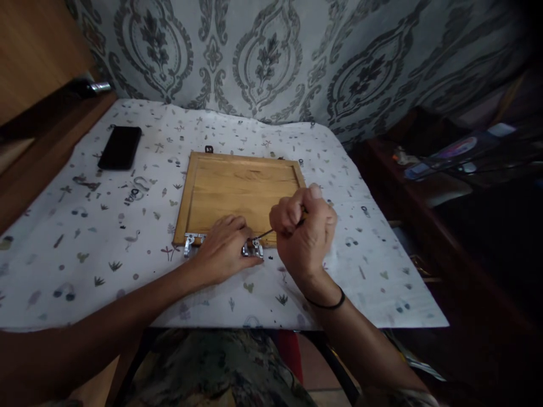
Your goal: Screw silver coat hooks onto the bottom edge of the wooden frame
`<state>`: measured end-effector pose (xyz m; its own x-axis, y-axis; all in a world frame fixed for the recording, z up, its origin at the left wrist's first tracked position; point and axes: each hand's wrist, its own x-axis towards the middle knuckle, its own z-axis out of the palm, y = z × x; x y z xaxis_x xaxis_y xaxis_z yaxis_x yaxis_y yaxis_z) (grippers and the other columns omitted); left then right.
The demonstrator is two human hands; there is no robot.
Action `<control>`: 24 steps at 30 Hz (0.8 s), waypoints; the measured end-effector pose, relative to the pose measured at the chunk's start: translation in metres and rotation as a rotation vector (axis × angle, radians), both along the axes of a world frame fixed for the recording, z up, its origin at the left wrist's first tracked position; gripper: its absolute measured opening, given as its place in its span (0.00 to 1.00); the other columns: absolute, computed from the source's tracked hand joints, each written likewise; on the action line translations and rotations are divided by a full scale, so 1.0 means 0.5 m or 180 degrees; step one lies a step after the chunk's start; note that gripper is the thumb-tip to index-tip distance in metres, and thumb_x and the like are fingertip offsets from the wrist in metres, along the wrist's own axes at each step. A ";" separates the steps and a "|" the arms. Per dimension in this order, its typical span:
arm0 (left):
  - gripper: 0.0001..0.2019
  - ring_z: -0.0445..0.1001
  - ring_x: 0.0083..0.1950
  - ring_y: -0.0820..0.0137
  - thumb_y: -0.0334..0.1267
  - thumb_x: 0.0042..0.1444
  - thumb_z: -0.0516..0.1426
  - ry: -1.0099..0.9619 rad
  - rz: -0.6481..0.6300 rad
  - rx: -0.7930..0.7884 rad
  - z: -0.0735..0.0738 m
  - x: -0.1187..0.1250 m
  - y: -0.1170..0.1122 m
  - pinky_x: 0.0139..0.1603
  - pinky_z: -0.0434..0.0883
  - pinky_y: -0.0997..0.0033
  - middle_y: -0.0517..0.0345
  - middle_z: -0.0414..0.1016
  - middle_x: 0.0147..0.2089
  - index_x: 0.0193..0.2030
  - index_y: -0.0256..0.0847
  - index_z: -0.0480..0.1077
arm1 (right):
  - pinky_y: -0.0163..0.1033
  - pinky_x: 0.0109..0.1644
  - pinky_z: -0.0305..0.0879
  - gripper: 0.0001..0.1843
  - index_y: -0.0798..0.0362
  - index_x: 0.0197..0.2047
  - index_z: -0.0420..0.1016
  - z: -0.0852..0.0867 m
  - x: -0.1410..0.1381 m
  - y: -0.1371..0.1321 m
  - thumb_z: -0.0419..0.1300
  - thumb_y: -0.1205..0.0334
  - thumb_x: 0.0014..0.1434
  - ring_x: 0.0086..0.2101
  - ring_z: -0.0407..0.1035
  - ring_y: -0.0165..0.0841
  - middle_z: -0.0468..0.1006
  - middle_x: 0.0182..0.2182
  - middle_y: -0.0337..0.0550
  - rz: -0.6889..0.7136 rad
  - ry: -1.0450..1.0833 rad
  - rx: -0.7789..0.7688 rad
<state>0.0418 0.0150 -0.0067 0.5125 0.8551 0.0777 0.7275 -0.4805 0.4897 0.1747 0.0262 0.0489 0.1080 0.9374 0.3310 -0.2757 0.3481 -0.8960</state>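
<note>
A framed wooden panel (241,183) lies flat on the cloth-covered table. Along its near edge sit two silver metal fittings that look like hinges or clasps, a left one (189,245) and a right one (257,249). My left hand (224,249) rests over this edge, its fingers on the wood and its thumb against the right fitting, pinching it to the panel. In a closed fist, my right hand (303,232) grips a screwdriver (266,233); most of the handle is hidden. The thin shaft slants down left, its tip at the right fitting.
A black phone (120,148) lies at the table's back left. A patterned cloth (186,294) covers the table, with a patterned curtain (265,56) behind. Wooden furniture (42,152) borders the left side; dark furniture with a bluish packet (449,150) stands right.
</note>
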 end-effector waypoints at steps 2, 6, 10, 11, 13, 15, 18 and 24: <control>0.18 0.72 0.52 0.55 0.50 0.56 0.69 0.0006 0.0012 -0.0030 0.002 0.000 -0.001 0.53 0.70 0.54 0.50 0.75 0.46 0.45 0.39 0.76 | 0.37 0.19 0.42 0.33 0.48 0.19 0.55 0.005 0.007 -0.004 0.59 0.39 0.68 0.16 0.41 0.25 0.48 0.15 0.29 -0.0027 0.0089 0.0016; 0.16 0.72 0.52 0.55 0.49 0.58 0.68 -0.0063 0.0022 -0.0009 0.000 -0.001 -0.002 0.53 0.69 0.54 0.51 0.75 0.47 0.43 0.40 0.75 | 0.37 0.19 0.42 0.33 0.48 0.20 0.54 0.003 0.014 -0.011 0.58 0.39 0.69 0.15 0.40 0.24 0.47 0.15 0.29 -0.0029 0.0046 -0.0056; 0.17 0.71 0.52 0.55 0.50 0.58 0.68 -0.0075 0.0036 -0.0032 -0.002 -0.002 -0.002 0.53 0.69 0.54 0.50 0.75 0.46 0.44 0.39 0.76 | 0.37 0.19 0.43 0.33 0.48 0.20 0.53 -0.006 0.012 -0.009 0.56 0.37 0.69 0.15 0.41 0.25 0.46 0.15 0.29 -0.0011 -0.0002 -0.0090; 0.17 0.71 0.52 0.55 0.50 0.58 0.68 -0.0051 0.0033 -0.0036 -0.002 -0.002 -0.002 0.53 0.69 0.53 0.51 0.75 0.46 0.44 0.39 0.76 | 0.37 0.19 0.43 0.33 0.48 0.20 0.53 -0.007 0.011 -0.008 0.57 0.37 0.69 0.15 0.41 0.25 0.46 0.15 0.29 0.0007 0.0004 -0.0100; 0.17 0.71 0.52 0.55 0.51 0.58 0.67 0.0003 0.0032 -0.0023 -0.001 -0.001 -0.002 0.54 0.69 0.53 0.51 0.75 0.46 0.44 0.39 0.76 | 0.37 0.19 0.43 0.34 0.48 0.20 0.53 -0.009 0.010 -0.006 0.57 0.37 0.68 0.15 0.40 0.25 0.47 0.14 0.29 0.0030 0.0010 -0.0118; 0.17 0.71 0.52 0.55 0.51 0.58 0.68 0.0047 0.0033 -0.0018 0.002 0.000 -0.002 0.54 0.70 0.53 0.50 0.75 0.46 0.43 0.39 0.76 | 0.37 0.19 0.43 0.34 0.48 0.19 0.53 -0.010 0.009 -0.004 0.57 0.36 0.68 0.15 0.40 0.25 0.47 0.14 0.29 0.0040 0.0017 -0.0137; 0.18 0.72 0.53 0.54 0.50 0.57 0.69 0.0069 0.0025 -0.0073 0.008 0.002 -0.001 0.55 0.70 0.53 0.49 0.75 0.47 0.44 0.38 0.76 | 0.37 0.19 0.41 0.34 0.48 0.19 0.54 -0.008 0.006 -0.003 0.59 0.37 0.67 0.15 0.40 0.24 0.47 0.14 0.29 0.0054 0.0088 -0.0177; 0.17 0.72 0.52 0.54 0.49 0.56 0.69 0.0065 0.0034 -0.0141 0.012 0.002 -0.001 0.55 0.70 0.52 0.50 0.75 0.47 0.44 0.38 0.76 | 0.38 0.20 0.41 0.34 0.49 0.18 0.53 -0.010 0.000 -0.017 0.61 0.40 0.66 0.16 0.40 0.24 0.47 0.14 0.29 0.0023 0.0105 -0.0137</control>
